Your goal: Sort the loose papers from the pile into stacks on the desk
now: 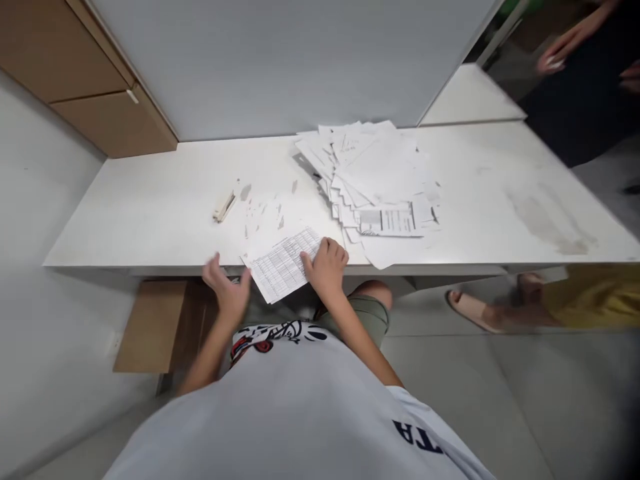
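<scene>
A printed sheet of paper (283, 265) with a table of rows lies tilted over the front edge of the white desk. My right hand (326, 268) grips its right side, thumb on top and the other fingers curled at the edge. At the sheet's left corner is my left hand (227, 288), thumb and fingers spread apart and slightly blurred, holding nothing. A cream stapler (225, 207) rests on the desk beyond my left hand. To the right, a loose, fanned heap of papers (377, 167) spreads toward the back panel, with a printed slip (385, 220) on its near side.
The white desk (150, 200) has grey smudges and meets a grey panel (300, 67) at the back. Brown cabinets (95, 120) stand at the back left. Below is a brown box-like unit (150, 327). People are partly visible at right, including a hand (565, 50) and a sandalled foot (473, 309).
</scene>
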